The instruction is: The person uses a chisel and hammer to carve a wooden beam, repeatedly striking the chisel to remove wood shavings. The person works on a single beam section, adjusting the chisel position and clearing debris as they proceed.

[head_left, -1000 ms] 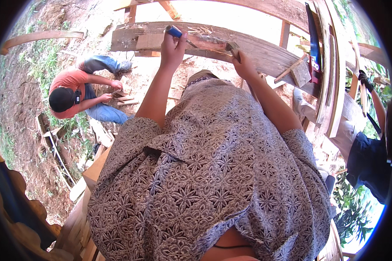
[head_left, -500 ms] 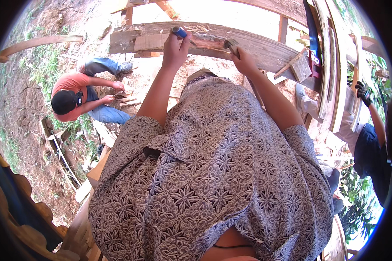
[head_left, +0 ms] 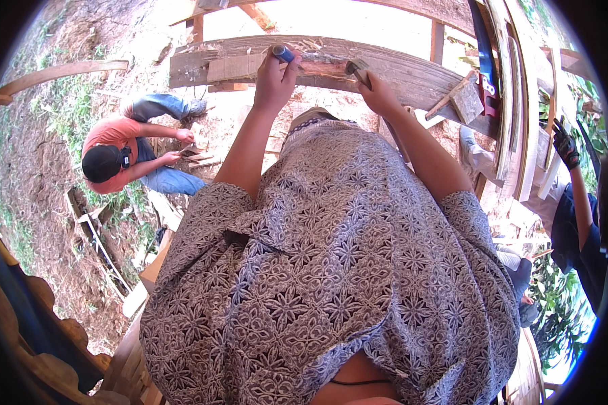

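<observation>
Over the bench plank, my left hand (head_left: 275, 82) is closed around a blue-handled chisel (head_left: 283, 52), its handle end poking out above the fingers. The chisel's blade is mostly hidden by the hand. My right hand (head_left: 380, 94) grips a hammer (head_left: 357, 67), whose head hangs a short way to the right of the chisel, apart from it. Between them lies a reddish, rough-cut strip of wood (head_left: 325, 69) on the weathered grey plank (head_left: 405, 77). Pale shavings (head_left: 312, 44) are scattered along its far side.
At the plank's right end lies a wooden mallet (head_left: 466, 101), beside a red-handled saw (head_left: 488, 94). Long boards (head_left: 510, 101) stand at the right. A person in an orange shirt (head_left: 108, 145) crouches at left with wood pieces. Another person's gloved hand (head_left: 566, 145) is at far right.
The chisel's handle has tipped slightly to the right in my left hand. My right hand and the hammer have barely moved. The gloved hand at far right has opened its fingers.
</observation>
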Motion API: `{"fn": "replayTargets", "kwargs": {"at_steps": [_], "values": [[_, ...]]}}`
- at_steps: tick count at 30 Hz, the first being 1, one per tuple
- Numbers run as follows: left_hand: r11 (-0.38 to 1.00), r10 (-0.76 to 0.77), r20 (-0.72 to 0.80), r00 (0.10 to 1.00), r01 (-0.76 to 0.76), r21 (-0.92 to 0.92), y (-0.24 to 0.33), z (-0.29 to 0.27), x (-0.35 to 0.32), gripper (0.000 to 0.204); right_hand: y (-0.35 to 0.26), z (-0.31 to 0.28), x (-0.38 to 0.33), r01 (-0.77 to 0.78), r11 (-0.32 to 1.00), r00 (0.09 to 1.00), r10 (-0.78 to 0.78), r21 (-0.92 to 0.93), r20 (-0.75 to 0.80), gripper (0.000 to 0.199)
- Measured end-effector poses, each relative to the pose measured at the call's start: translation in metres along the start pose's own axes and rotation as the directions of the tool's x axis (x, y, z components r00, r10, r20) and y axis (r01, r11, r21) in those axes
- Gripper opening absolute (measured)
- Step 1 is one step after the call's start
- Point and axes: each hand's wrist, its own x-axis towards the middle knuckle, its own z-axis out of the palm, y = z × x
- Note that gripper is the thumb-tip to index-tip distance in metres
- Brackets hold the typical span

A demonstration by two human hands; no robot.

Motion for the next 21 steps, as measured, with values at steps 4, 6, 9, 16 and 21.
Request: {"fn": "replayTargets", "kwargs": {"at_steps": [4,6,9,16,21], "values": [[1.000,0.017,-0.010,1.000,-0.017,0.001,0.001,0.001,0.000,0.018,0.011,0.005,0.004,0.047,0.999,0.998,-0.046,0.016,-0.039,0.037],[1.000,0.010,0.011,1.000,-0.011,0.028,0.002,0.003,0.000,0.019,0.013,0.005,0.006,0.069,0.997,0.996,-0.068,0.018,-0.061,0.035],[0.998,-0.004,0.058,0.998,0.001,0.064,-0.001,0.006,0.000,0.019,-0.002,-0.004,0.006,0.101,0.995,0.992,-0.100,0.007,-0.070,0.034],[0.979,0.098,0.077,0.992,-0.110,0.173,0.003,0.004,0.008,0.021,-0.180,-0.077,-0.057,0.459,0.870,0.867,-0.395,0.181,-0.302,0.028],[0.986,0.112,-0.004,0.994,-0.111,0.124,-0.003,0.012,0.012,0.024,-0.170,-0.058,-0.046,0.654,0.756,0.744,-0.637,0.029,-0.201,0.029]]}}
